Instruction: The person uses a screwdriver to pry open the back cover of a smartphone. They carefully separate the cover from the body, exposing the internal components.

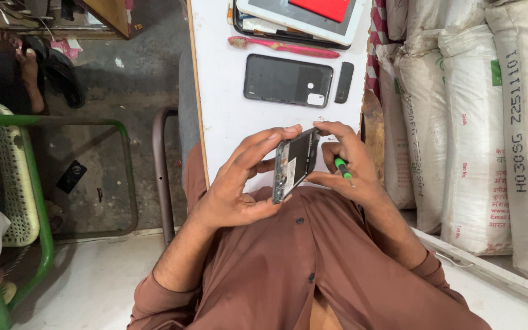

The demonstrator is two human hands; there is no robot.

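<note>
Black and grey, the opened phone (295,164) stands on edge in the air between both hands, just above the near edge of the white table (221,91) and over the brown shirt (313,263). Its bare inner side, with a pale sticker and small parts, faces the left hand. The left hand (239,186) grips it from the left: the fingers curl together over the top corner and the thumb presses the lower end, clamped on the phone. The right hand (343,168) closes on it from the right, index finger hooked over the top edge, the other fingers folded together around a green-handled tool (342,168) held against the palm; its tip is hidden.

Farther along the table lies a dark back cover (287,79), flat, with a small black piece (344,82) just beside its right end. Beyond these lies a pink toothbrush (282,46), and at the far edge a white-framed tablet (303,15) rests on another dark device. White sacks (459,122) stand close against the table's right edge. A green metal frame (38,183) stands on the floor at the left.
</note>
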